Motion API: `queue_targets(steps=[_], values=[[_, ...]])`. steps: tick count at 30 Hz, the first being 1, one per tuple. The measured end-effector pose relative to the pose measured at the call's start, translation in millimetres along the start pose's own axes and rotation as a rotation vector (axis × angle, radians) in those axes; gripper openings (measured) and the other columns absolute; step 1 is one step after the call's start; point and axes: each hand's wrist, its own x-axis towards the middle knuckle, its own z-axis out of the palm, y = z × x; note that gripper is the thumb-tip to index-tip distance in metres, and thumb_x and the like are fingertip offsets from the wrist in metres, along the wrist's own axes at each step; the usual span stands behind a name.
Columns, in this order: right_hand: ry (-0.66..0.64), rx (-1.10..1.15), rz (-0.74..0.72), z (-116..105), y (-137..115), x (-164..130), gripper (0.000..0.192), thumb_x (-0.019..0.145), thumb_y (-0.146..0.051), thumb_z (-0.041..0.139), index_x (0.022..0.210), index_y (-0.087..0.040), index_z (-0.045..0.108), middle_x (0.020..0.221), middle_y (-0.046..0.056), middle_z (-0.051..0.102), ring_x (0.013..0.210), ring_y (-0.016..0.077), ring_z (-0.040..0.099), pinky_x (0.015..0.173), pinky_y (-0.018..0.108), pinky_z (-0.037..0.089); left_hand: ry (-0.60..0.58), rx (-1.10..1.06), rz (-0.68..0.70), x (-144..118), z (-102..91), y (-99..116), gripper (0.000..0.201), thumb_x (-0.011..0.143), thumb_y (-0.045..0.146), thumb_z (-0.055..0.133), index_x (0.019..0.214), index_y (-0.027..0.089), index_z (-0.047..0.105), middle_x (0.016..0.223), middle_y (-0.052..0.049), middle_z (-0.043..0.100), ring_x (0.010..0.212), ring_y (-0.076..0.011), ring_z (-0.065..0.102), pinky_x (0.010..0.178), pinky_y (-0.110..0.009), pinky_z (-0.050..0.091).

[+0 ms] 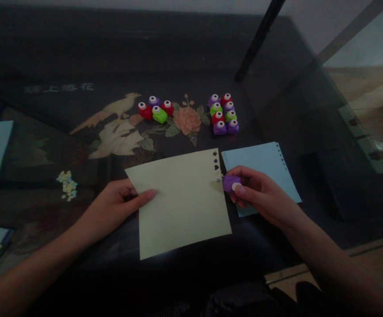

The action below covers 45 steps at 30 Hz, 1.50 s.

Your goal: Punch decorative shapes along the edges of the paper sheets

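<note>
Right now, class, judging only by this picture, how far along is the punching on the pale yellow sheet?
Done: a few small shapes are cut out near the top of the yellow sheet's right edge. In hand: the right hand presses a purple punch on that edge just below them, while the left hand holds the sheet's left side. Left: the rest of that edge is unpunched; other punches sit unused beyond.

A row of pale characters (58,88) is painted on the dark surface (185,53), at the upper left above the painted bird (112,110). The row is too blurred to be read with certainty. No other writing can be made out.
</note>
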Motion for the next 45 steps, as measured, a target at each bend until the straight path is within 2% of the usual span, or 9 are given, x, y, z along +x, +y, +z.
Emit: queue_targets(steps=[9,17,22,29,39,45], values=[[-0.025,0.006,0.005,-0.2,-0.2,0.6,0.029,0.078,-0.041,0.073,0.091,-0.017,0.062,0.064,-0.004,0.056,0.053,0.0055,0.047,0.047,0.017,0.036,-0.017,0.012,0.026,1.5,-1.3,-5.2,0.029,0.073,0.048,0.064,0.071,0.019,0.065,0.071,-0.001,0.074,0.063,-0.0163,0.065,0.056,-0.023,0.052],[-0.031,-0.020,0.013,-0.7,0.6,-2.0,0.028,0.079,-0.038,0.073,0.093,-0.017,0.061,0.065,-0.004,0.056,0.053,0.0052,0.048,0.046,0.016,0.036,0.025,0.049,0.058,0.2,0.6,-2.4,0.030,0.071,0.047,0.063,0.061,0.019,0.060,0.058,0.001,0.068,0.051,-0.0127,0.058,0.047,-0.021,0.046],[-0.044,-0.128,-0.018,3.3,-0.8,-0.6,0.024,0.077,-0.033,0.072,0.092,-0.018,0.060,0.070,-0.004,0.056,0.058,0.0063,0.051,0.050,0.017,0.039,0.003,0.038,0.053,0.5,2.6,0.7,0.029,0.071,0.047,0.062,0.062,0.020,0.062,0.060,0.001,0.069,0.054,-0.0141,0.061,0.049,-0.022,0.048],[-0.011,-0.198,-0.029,10.8,-2.2,0.0,0.025,0.073,-0.029,0.073,0.090,-0.018,0.057,0.078,-0.002,0.058,0.067,0.0087,0.055,0.062,0.022,0.045,0.002,0.055,0.079,-1.2,2.6,-6.0,0.026,0.074,0.046,0.061,0.068,0.020,0.065,0.066,0.000,0.073,0.060,-0.0159,0.065,0.054,-0.022,0.052],[0.000,-0.222,0.013,11.3,-2.7,-1.9,0.031,0.072,-0.030,0.074,0.096,-0.017,0.058,0.078,-0.001,0.058,0.064,0.0090,0.054,0.054,0.022,0.043,0.024,0.099,0.090,-0.3,4.6,-7.6,0.030,0.074,0.049,0.060,0.068,0.020,0.064,0.065,-0.001,0.072,0.059,-0.0169,0.065,0.052,-0.023,0.051],[0.007,-0.192,0.037,12.5,-2.3,-1.9,0.034,0.071,-0.030,0.075,0.098,-0.018,0.058,0.078,0.000,0.060,0.061,0.0094,0.053,0.054,0.024,0.044,0.014,0.078,0.069,-2.4,5.1,-0.7,0.029,0.074,0.049,0.061,0.071,0.020,0.065,0.072,-0.003,0.075,0.063,-0.0184,0.066,0.057,-0.025,0.053]])
